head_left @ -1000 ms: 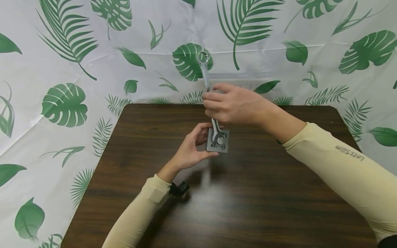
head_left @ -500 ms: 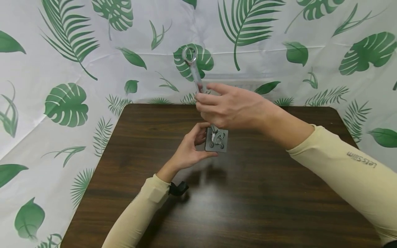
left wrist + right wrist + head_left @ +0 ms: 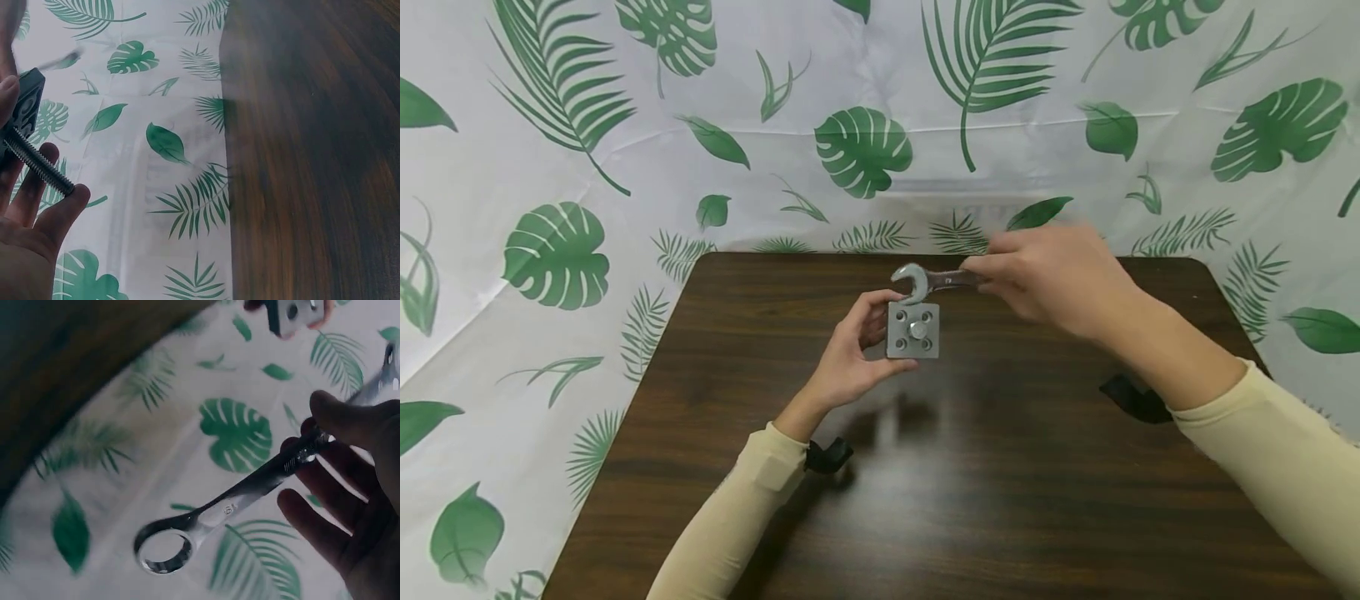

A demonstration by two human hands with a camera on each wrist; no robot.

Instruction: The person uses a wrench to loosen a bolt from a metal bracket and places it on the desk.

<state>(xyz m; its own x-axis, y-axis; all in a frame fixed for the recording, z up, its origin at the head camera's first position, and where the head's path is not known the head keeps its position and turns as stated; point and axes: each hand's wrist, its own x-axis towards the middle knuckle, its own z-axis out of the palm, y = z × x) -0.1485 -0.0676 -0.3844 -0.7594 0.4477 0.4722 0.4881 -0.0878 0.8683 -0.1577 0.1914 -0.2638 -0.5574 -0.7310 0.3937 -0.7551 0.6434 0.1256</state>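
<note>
My left hand [image 3: 845,356] grips a square grey metal plate [image 3: 931,343] by its left side; a bolt head [image 3: 917,331] sits at its centre, with holes around it. In the left wrist view a threaded shank [image 3: 40,164] sticks out behind, a fingertip of the left hand [image 3: 37,231] at its end. My right hand [image 3: 1060,279] pinches a silver wrench [image 3: 943,280], whose open jaw is just above the plate, off the bolt head. The right wrist view shows the wrench's ring end [image 3: 165,552] beyond the fingers of the right hand [image 3: 350,487].
Below the hands lies a dark wooden table [image 3: 1000,500]. A white cloth with green leaves [image 3: 760,183] hangs behind it. Black straps are at the left wrist [image 3: 828,457] and the right wrist [image 3: 1135,400].
The wrench has come off the bolt head and swung from upright to nearly level, its jaw to the left. My right hand has moved right; the left hand still grips the plate.
</note>
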